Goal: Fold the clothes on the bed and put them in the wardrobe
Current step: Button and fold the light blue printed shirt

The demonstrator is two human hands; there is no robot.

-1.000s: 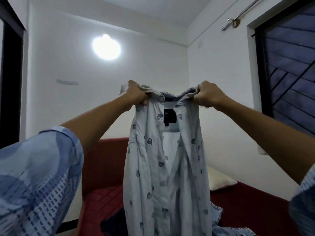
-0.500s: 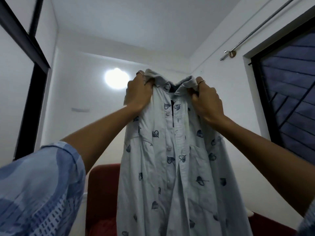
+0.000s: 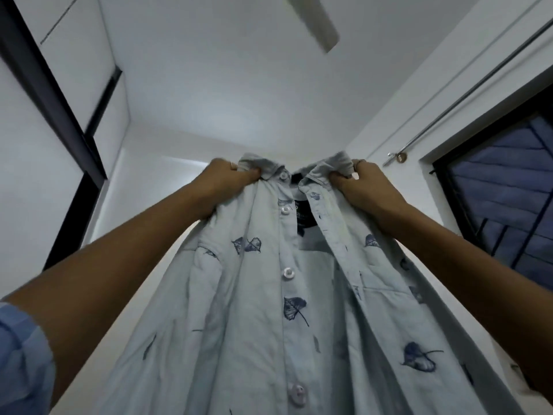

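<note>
A pale blue button-up shirt (image 3: 293, 310) printed with dark leaves hangs in front of me, held high toward the ceiling. My left hand (image 3: 224, 182) grips the left side of its collar. My right hand (image 3: 363, 187) grips the right side of the collar, a ring on one finger. The shirt front faces me, unbuttoned near the top, with a chest pocket on the right side. Its lower part runs out of the frame. The bed and the wardrobe interior are out of sight.
A white wall with tall black-framed panels (image 3: 68, 136) rises on the left. A dark barred window (image 3: 508, 199) and a metal curtain rod (image 3: 466, 97) are on the right. A ceiling fan blade (image 3: 314, 22) hangs overhead.
Both hands raised the shirt higher and the view tilted up toward the ceiling. The red bed and the wall lamp dropped out of sight. The collar is spread a little wider.
</note>
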